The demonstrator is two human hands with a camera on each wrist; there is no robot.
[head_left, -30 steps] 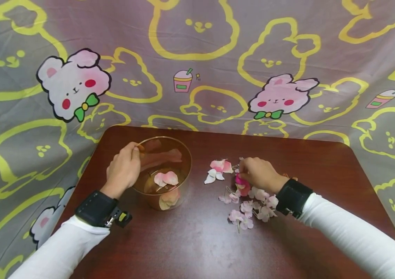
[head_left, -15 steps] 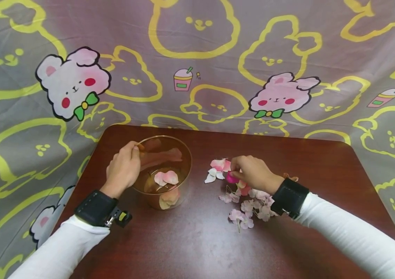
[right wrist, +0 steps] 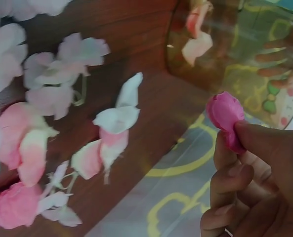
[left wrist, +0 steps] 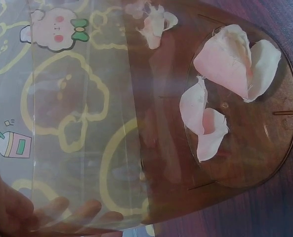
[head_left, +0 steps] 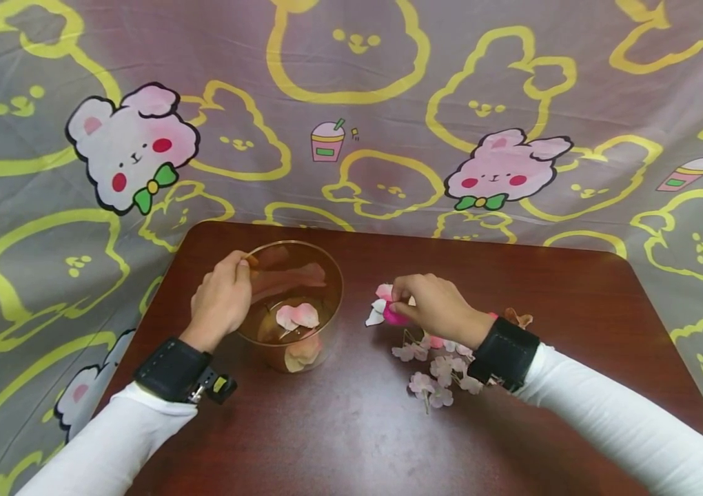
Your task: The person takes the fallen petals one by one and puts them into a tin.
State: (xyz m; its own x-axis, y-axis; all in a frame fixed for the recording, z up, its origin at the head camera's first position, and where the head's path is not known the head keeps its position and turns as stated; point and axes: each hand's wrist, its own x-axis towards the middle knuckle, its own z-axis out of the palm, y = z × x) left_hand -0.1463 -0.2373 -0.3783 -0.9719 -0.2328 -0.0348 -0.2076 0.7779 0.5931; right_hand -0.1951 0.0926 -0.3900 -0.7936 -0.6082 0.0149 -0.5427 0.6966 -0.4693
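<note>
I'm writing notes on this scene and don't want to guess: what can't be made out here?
Head: the right hand, pinching a magenta petal, covers part of the pink petals.
Head: the wrist strap partly hides a brown thing; I can't tell what it is.
Left wrist: the left hand is cut off by the left and bottom edges.
Right wrist: pale blossoms are cut off by the left edge.

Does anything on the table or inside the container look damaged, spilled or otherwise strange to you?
Nothing looks spilled: the round transparent amber container seems upright, held by the left hand. One small oddity: in the left wrist view, the pale pink, curved petals inside it have ragged, fraying edges, so they look slightly worn.
</note>
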